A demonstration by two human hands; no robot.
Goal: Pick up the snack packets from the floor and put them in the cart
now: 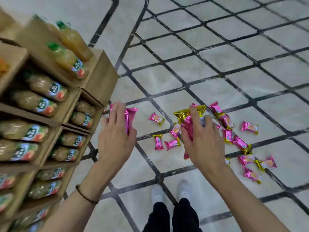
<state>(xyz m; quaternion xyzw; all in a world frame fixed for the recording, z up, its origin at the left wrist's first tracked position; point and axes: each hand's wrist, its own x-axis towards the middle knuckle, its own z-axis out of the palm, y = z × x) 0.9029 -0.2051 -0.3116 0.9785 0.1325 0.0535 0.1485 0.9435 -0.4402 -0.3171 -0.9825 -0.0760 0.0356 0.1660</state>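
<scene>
Loose snack packets (240, 142), pink foil with gold ends, lie scattered on the floor (217, 64) on both sides of my right hand (203, 141).

Right hand grips a bunch (187, 122) of them, pink and gold, fingers curled round it. One gold wrapper sticks out above the knuckles.

Four loose ones sit just left of the right hand, in the gap toward my left hand (115, 136). A bigger scatter runs to the right of the right hand. The near ones are just beside it, several of them touching or overlapping each other, and the far ones are well apart from it. A pink end shows under the right hand; can't tell if it's held or on the floor.

Left hand, well left of the right hand and level with it, holds pink packets (129, 118), fingers wrapped round. Count unclear.

Writing: the packets have a yellow-white print panel, too blurred to read. There's a white barcode-like patch on one packet between my right fingers.

Far left of the right hand, past the left hand, is a cardboard display (100, 76) with rows of juice bottles (71, 39). They have green caps and green/white/red labels, text unreadable.

Below the right hand are my white shoes (184, 190) and black trousers (167, 215). There's a dark cord bracelet (85, 195) on my left wrist.

The floor is pale tile with a dark grid.
</scene>
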